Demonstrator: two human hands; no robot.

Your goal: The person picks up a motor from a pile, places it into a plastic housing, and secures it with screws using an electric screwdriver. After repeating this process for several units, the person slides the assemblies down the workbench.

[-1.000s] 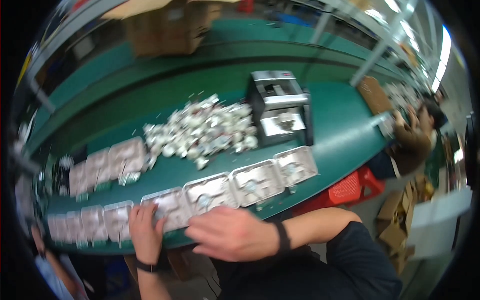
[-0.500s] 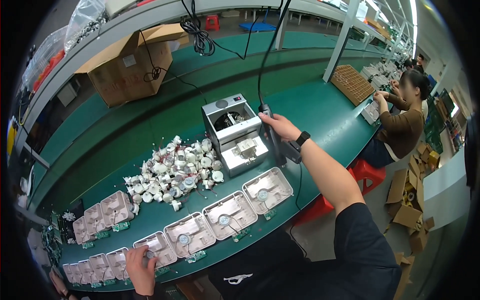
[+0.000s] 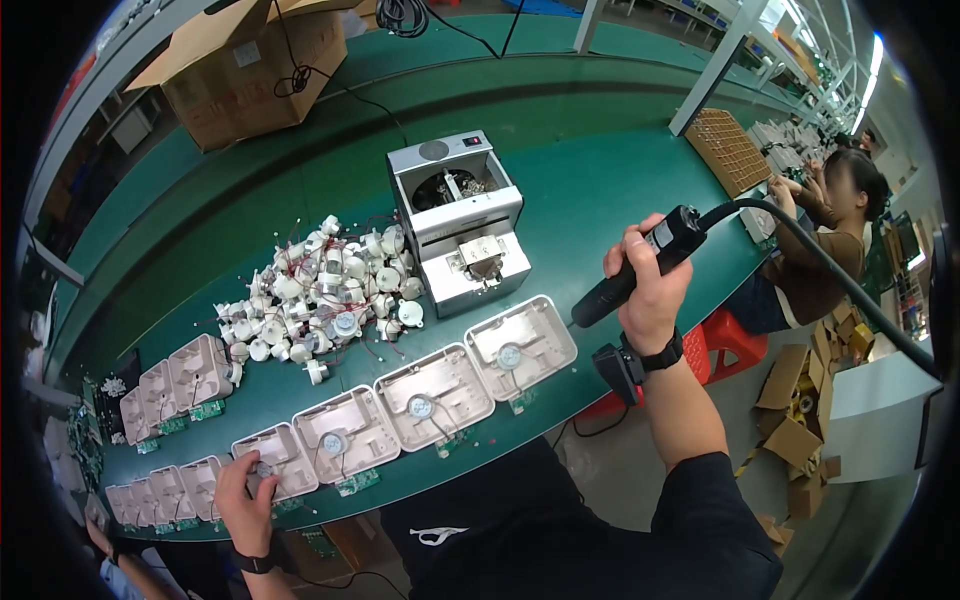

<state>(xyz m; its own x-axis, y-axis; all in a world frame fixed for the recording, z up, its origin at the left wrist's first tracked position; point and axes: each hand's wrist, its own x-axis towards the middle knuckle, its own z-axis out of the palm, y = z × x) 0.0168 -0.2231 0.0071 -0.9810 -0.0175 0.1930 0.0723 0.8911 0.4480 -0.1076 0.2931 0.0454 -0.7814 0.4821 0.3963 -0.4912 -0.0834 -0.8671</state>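
My right hand (image 3: pixel 652 290) is wrapped round a black electric screwdriver (image 3: pixel 606 298). Its tip points down and left, close to the right end of a row of off-white plastic housings (image 3: pixel 545 325). A thick black cord runs from its back end. My left hand (image 3: pixel 245 500) is at another housing (image 3: pixel 290 470) further left in the row, with thumb and finger closed about a small round disc (image 3: pixel 263 470) inside it. Similar discs (image 3: pixel 421 406) lie in the neighbouring housings, wired to green circuit boards (image 3: pixel 360 482) at the table's near edge.
A grey screw feeder (image 3: pixel 465 225) stands behind the row, beside a heap of white motor-like parts (image 3: pixel 330 290). More housings (image 3: pixel 200 370) sit at the left. An open carton (image 3: pixel 245 75) is at the back. A co-worker (image 3: pixel 825 240) sits at right near a divided tray (image 3: pixel 725 150).
My right hand has brought the screwdriver from beside the feeder toward the near right, tilting it over. My left hand stays at the same housing and disc. The view has shifted.
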